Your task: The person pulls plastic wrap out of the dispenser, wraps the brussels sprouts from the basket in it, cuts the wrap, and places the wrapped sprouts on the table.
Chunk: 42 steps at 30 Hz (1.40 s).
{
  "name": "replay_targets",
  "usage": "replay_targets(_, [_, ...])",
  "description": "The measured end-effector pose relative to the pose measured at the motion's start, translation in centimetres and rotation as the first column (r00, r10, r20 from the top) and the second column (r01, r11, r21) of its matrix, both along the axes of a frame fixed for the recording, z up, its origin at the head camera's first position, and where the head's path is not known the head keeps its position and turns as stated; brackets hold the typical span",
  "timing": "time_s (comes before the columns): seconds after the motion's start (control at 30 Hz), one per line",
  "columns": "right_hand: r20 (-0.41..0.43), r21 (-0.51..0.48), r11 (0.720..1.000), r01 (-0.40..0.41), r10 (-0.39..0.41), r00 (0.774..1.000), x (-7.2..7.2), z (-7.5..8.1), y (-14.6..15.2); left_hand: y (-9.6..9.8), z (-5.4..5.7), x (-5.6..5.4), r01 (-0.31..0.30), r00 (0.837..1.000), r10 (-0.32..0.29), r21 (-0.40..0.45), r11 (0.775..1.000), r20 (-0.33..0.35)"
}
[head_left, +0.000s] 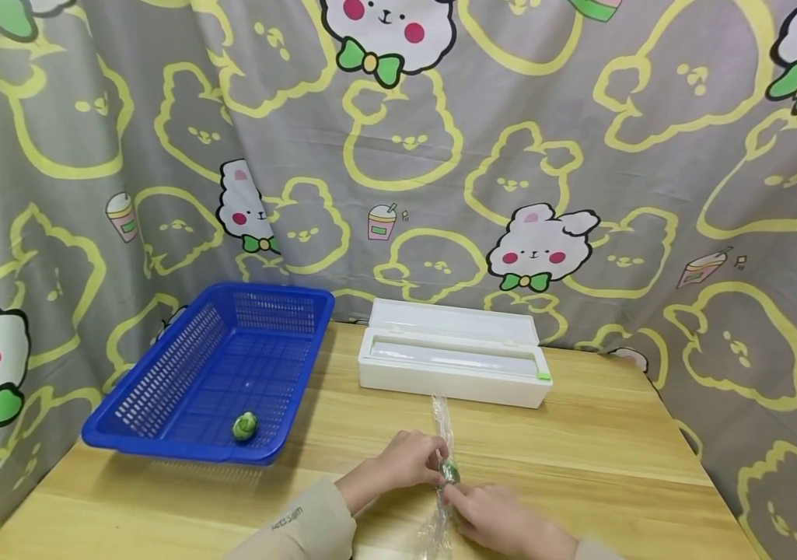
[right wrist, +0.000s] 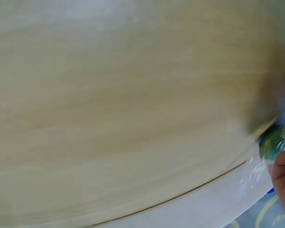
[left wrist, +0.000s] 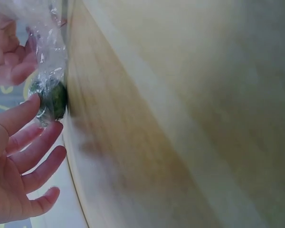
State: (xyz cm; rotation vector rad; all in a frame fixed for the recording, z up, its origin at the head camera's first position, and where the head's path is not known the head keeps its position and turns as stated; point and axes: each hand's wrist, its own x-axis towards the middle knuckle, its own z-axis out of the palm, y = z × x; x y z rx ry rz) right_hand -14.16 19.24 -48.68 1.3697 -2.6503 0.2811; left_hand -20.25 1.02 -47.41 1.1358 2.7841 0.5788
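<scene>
A Brussels sprout (head_left: 449,471) lies wrapped in clear plastic wrap (head_left: 443,420), which stretches as a narrow, crumpled strip above and below it. My left hand (head_left: 408,460) pinches the wrapped sprout between thumb and fingertips; in the left wrist view its other fingers (left wrist: 42,175) spread apart below the sprout (left wrist: 56,99). With curled fingers, my right hand (head_left: 499,519) pinches the wrap just on the near side, slightly blurred. The right wrist view catches the wrapped sprout (right wrist: 271,142) only at its right edge, with most of the right hand out of view.
A blue plastic basket (head_left: 202,449) stands at the left of the wooden table (head_left: 622,459), with one more sprout (head_left: 245,425) inside. Behind the hands sits a white box (head_left: 440,383) with its lid raised and a wrap roll inside. A patterned curtain (head_left: 426,210) surrounds the table.
</scene>
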Motion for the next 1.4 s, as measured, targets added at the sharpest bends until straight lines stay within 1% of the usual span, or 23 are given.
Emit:
replay_targets(0.03, [-0.039,0.004,1.000,-0.019,0.019,0.999,0.0,-0.1,-0.2,0.0,0.0,0.0,-0.002,1.000,0.002,-0.001,1.000,0.005])
replay_targets(0.1, [-0.101,0.017,0.999,-0.030,0.032,0.994,0.0,-0.4,-0.5,0.0,0.1,0.0,-0.003,1.000,0.003,0.000,1.000,0.010])
replay_targets(0.2, [-0.210,0.049,0.998,-0.028,0.038,0.977,-0.1,-0.7,-1.0,0.0,0.1,-0.1,-0.004,1.000,0.004,0.000,1.000,0.014])
replay_targets(0.27, [-0.261,0.068,0.997,-0.022,0.039,0.965,-0.2,-0.7,-1.2,0.0,0.0,-0.1,0.000,1.000,0.000,0.002,1.000,0.016])
replay_targets(0.33, [-0.285,0.068,0.997,-0.020,0.039,0.958,-0.2,-0.7,-1.3,0.0,0.0,-0.2,0.004,1.000,-0.005,0.007,1.000,0.025])
replay_targets(0.37, [-0.283,0.058,0.998,-0.018,0.033,0.959,-0.2,-0.7,-1.4,0.0,-0.1,-0.2,0.009,1.000,-0.009,0.011,1.000,0.029])
replay_targets(0.43, [-0.256,0.005,1.000,-0.007,0.008,0.967,-0.1,-0.7,-1.3,-0.1,-0.2,-0.3,0.017,0.999,-0.017,0.016,1.000,0.034])
replay_targets(0.5, [-0.216,-0.082,0.997,0.005,-0.022,0.976,-0.1,-0.6,-1.2,0.0,-0.2,-0.3,0.021,0.999,-0.022,0.020,1.000,0.037])
replay_targets(0.53, [-0.198,-0.133,0.991,0.013,-0.039,0.979,-0.2,-0.7,-1.2,0.0,-0.3,-0.3,0.023,0.999,-0.024,0.019,1.000,0.039])
replay_targets(0.6, [-0.130,-0.227,0.973,0.053,-0.084,0.988,-0.2,-0.7,-1.0,0.0,-0.3,-0.4,0.022,0.999,-0.023,0.017,1.000,0.036])
replay_targets(0.67, [-0.037,-0.291,0.949,0.120,-0.137,0.990,-0.3,-0.6,-0.9,0.0,-0.3,-0.4,0.021,0.999,-0.022,0.017,1.000,0.034])
replay_targets(0.7, [0.033,-0.315,0.935,0.161,-0.159,0.987,-0.4,-0.5,-0.9,0.0,-0.4,-0.4,0.021,0.999,-0.022,0.017,1.000,0.037])
replay_targets(0.73, [0.103,-0.334,0.920,0.204,-0.180,0.978,-0.4,-0.4,-0.8,0.0,-0.4,-0.4,0.022,0.999,-0.022,0.020,1.000,0.035])
replay_targets(0.8, [0.243,-0.359,0.887,0.289,-0.210,0.947,-0.6,-0.2,-0.7,0.1,-0.4,-0.4,0.022,0.999,-0.023,0.029,0.999,0.037])
replay_targets(0.83, [0.310,-0.362,0.875,0.323,-0.214,0.926,-0.7,-0.1,-0.6,0.1,-0.5,-0.4,0.025,0.999,-0.027,0.035,0.999,0.043])
replay_targets(0.9, [0.432,-0.382,0.847,0.370,-0.190,0.882,-1.0,0.0,-0.5,0.1,-0.5,-0.4,0.028,0.998,-0.030,0.044,0.999,0.050])
replay_targets(1.0, [0.555,-0.392,0.820,0.418,-0.151,0.818,-1.2,0.1,-0.4,0.1,-0.4,-0.4,0.021,0.996,-0.026,0.061,0.998,0.082])
replay_targets(1.07, [0.597,-0.390,0.810,0.438,-0.140,0.790,-1.4,0.2,-0.4,0.0,-0.4,-0.4,0.015,0.992,-0.024,0.077,0.997,0.127])
replay_targets(1.17, [0.624,-0.384,0.799,0.463,-0.145,0.768,-1.6,0.1,-0.4,-0.2,-0.3,-0.5,0.009,0.974,-0.036,0.120,0.993,0.224])
replay_targets(1.23, [0.633,-0.372,0.791,0.485,-0.166,0.756,-1.8,0.0,-0.4,-0.4,-0.3,-0.6,0.007,0.953,-0.057,0.166,0.986,0.299])
replay_targets(1.27, [0.641,-0.368,0.786,0.497,-0.173,0.748,-1.8,0.0,-0.4,-0.6,-0.3,-0.7,0.003,0.939,-0.069,0.191,0.982,0.338])
replay_targets(1.33, [0.650,-0.356,0.778,0.518,-0.191,0.735,-1.8,0.0,-0.4,-0.8,-0.2,-0.9,0.000,0.916,-0.095,0.238,0.971,0.390])
replay_targets(1.4, [0.659,-0.345,0.773,0.532,-0.204,0.724,-1.9,-0.1,-0.4,-0.9,-0.2,-1.0,-0.019,0.896,-0.103,0.271,0.962,0.431])
